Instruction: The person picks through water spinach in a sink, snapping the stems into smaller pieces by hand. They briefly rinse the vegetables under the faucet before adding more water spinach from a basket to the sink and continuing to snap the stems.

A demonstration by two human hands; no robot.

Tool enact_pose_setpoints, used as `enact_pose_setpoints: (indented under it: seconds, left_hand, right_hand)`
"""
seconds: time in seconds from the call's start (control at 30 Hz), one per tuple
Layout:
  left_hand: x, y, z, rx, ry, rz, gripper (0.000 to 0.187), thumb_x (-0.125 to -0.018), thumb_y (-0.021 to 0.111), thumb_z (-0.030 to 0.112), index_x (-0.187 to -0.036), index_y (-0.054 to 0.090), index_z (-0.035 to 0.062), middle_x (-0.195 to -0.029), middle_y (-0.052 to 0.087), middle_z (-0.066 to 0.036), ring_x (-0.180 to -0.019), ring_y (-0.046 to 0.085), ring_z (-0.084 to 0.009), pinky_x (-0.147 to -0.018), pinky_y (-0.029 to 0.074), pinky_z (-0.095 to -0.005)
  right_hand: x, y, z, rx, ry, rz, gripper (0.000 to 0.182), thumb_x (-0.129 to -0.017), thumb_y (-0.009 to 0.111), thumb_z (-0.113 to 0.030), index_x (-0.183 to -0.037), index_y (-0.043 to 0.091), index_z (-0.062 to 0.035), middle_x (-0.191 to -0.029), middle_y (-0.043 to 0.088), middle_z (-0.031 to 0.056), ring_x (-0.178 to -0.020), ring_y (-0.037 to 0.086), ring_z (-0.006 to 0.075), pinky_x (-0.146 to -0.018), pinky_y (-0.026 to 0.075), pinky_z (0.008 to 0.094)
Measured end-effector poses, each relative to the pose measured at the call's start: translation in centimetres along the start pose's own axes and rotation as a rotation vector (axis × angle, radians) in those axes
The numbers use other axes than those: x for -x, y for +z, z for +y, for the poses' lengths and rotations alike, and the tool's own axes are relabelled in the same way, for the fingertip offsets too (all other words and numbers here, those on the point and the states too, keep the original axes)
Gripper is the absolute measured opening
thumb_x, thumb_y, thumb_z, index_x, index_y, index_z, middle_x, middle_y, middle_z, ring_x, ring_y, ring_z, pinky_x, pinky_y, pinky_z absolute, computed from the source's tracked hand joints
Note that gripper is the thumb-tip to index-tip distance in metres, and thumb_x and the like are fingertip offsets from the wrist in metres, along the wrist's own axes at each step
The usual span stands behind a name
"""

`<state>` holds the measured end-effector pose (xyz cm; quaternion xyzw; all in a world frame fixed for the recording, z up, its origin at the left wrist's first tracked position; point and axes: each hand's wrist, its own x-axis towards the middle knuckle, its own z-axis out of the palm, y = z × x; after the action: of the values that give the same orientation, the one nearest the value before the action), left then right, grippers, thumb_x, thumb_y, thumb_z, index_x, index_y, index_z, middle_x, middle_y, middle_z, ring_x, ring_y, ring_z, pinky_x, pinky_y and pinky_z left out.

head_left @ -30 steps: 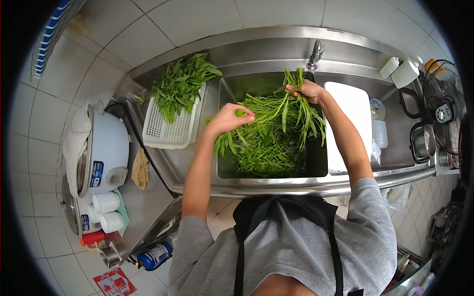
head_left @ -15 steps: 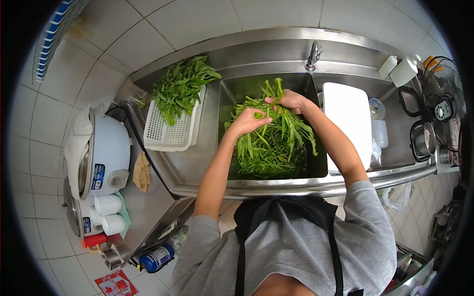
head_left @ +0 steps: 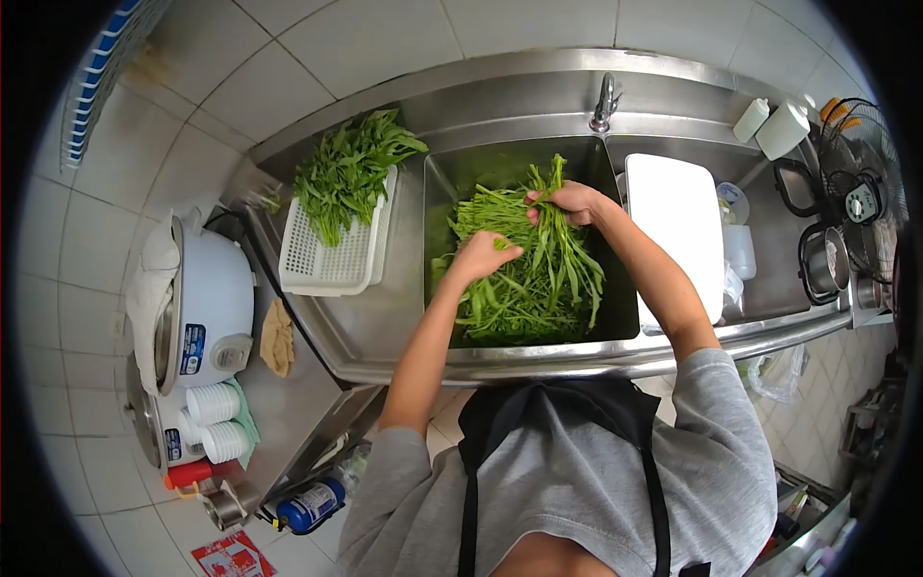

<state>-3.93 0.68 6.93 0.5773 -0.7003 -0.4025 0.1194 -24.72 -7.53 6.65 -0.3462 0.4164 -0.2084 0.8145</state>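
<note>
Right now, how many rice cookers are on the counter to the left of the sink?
2. A large white rice cooker stands under a cloth; a second rice cooker sits nearer, partly hidden behind stacked white cups. Others may be hidden.

The stainless steel surface [head_left: 385,317] runs along the tiled wall with a sink basin [head_left: 447,183] sunk into its middle. The basin holds a mass of long-stemmed leafy greens [head_left: 524,288]. On the left drainboard, beside the basin, sits a white perforated basket [head_left: 332,260], with a second heap of greens [head_left: 348,168] lying across its far end. A tap [head_left: 604,101] stands at the back edge, centred behind the basin. To the right of the basin lies a white rectangular board [head_left: 678,231]. Two white bottles [head_left: 774,125] stand at the back right corner. A lower side surface [head_left: 279,404] at the left carries a white rice cooker [head_left: 207,298], stacked white cups [head_left: 216,418] and a brown cloth [head_left: 277,337].
</note>
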Motion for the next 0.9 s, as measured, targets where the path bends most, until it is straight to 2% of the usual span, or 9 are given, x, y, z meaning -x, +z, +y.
enact_pose_setpoints:
  seconds: [0.03,0.13,0.2,0.3,0.4,0.53,0.63,0.73,0.9]
  left_hand:
    - [-0.5,0.3,1.4,0.093,-0.038,-0.107,0.035,-0.075,0.066,0.034,-0.092,0.066,0.0041,-0.052,0.052,-0.004,-0.045,0.049,-0.0125,-0.047,0.041,-0.0287]
    - [-0.9,0.4,1.8,0.098,-0.04,-0.136,0.034,-0.076,0.066,0.035,-0.089,0.065,0.0038,-0.047,0.045,-0.001,-0.04,0.043,-0.0081,-0.042,0.037,-0.0262]
    - [-0.6,-0.3,2.0,0.145,-0.059,-0.164,0.034,-0.076,0.066,0.033,-0.088,0.064,0.0018,-0.049,0.048,-0.001,-0.041,0.043,-0.0078,-0.042,0.037,-0.0253]
    - [0.1,-1.6,2.3,0.226,-0.091,-0.199,0.033,-0.077,0.066,0.031,-0.09,0.062,0.0002,-0.052,0.049,0.001,-0.042,0.043,-0.007,-0.042,0.037,-0.0233]
    - [0.1,-2.3,1.6,0.268,-0.101,-0.174,0.031,-0.077,0.065,0.029,-0.09,0.063,0.0004,-0.052,0.049,0.001,-0.042,0.043,-0.0067,-0.042,0.036,-0.023]
    - [-0.2,-2.6,1.7,0.06,-0.026,-0.068,0.027,-0.079,0.062,0.025,-0.09,0.063,0.0007,-0.051,0.048,0.002,-0.042,0.043,-0.0067,-0.042,0.037,-0.0239]
    - [0.2,-3.2,2.8,0.115,-0.059,-0.111,0.026,-0.08,0.061,0.025,-0.091,0.064,0.0014,-0.052,0.048,0.001,-0.043,0.043,-0.0069,-0.042,0.037,-0.0241]
    - [-0.1,-2.9,1.7,0.333,-0.112,-0.272,0.026,-0.08,0.061,0.026,-0.091,0.065,0.0028,-0.053,0.049,0.0,-0.043,0.043,-0.0068,-0.043,0.036,-0.0239]
    - [-0.3,-2.4,1.1,0.298,-0.101,-0.132,0.024,-0.08,0.06,0.025,-0.09,0.065,0.004,-0.053,0.049,0.0,-0.043,0.042,-0.0067,-0.042,0.036,-0.0238]
  right_hand:
    - [0.0,0.5,-0.1,-0.003,-0.014,0.002,0.021,-0.086,0.056,-0.019,-0.096,0.052,-0.0006,-0.078,0.059,0.0091,-0.067,0.06,0.0181,-0.061,0.053,0.0328]
    - [0.8,1.4,-0.5,0.092,-0.038,0.058,0.025,-0.083,0.06,-0.023,-0.093,0.054,-0.0008,-0.076,0.058,0.0087,-0.064,0.057,0.0169,-0.056,0.051,0.0315]
    - [1.4,1.6,-0.9,0.196,-0.046,0.111,0.029,-0.081,0.063,-0.026,-0.092,0.056,-0.0001,-0.075,0.058,0.0084,-0.061,0.056,0.0158,-0.051,0.048,0.0297]
    - [1.5,0.4,-1.3,0.35,-0.044,0.034,0.037,-0.075,0.069,-0.033,-0.084,0.059,0.0011,-0.069,0.057,0.0067,-0.052,0.05,0.0132,-0.045,0.041,0.0268]
    - [2.0,0.4,-1.7,0.401,-0.029,0.097,0.04,-0.072,0.072,-0.036,-0.077,0.06,0.0015,-0.066,0.056,0.0051,-0.048,0.046,0.0111,-0.044,0.036,0.0256]
    - [1.2,0.5,-1.6,0.467,-0.108,0.16,0.043,-0.07,0.074,-0.034,-0.079,0.06,0.0049,-0.066,0.058,0.006,-0.045,0.045,0.0106,-0.044,0.037,0.0263]
    - [1.1,0.8,-1.8,0.502,-0.117,0.172,0.043,-0.069,0.075,-0.032,-0.08,0.06,0.0063,-0.065,0.058,0.0068,-0.044,0.045,0.0107,-0.044,0.037,0.0263]
    - [0.8,0.8,-1.7,0.472,-0.124,0.127,0.036,-0.07,0.074,-0.032,-0.074,0.059,0.001,-0.062,0.056,0.0064,-0.048,0.047,0.0114,-0.044,0.036,0.0266]
    - [1.0,1.0,-1.7,0.511,-0.209,0.112,0.037,-0.069,0.075,-0.031,-0.076,0.059,0.001,-0.063,0.056,0.0061,-0.05,0.047,0.0114,-0.045,0.036,0.0271]
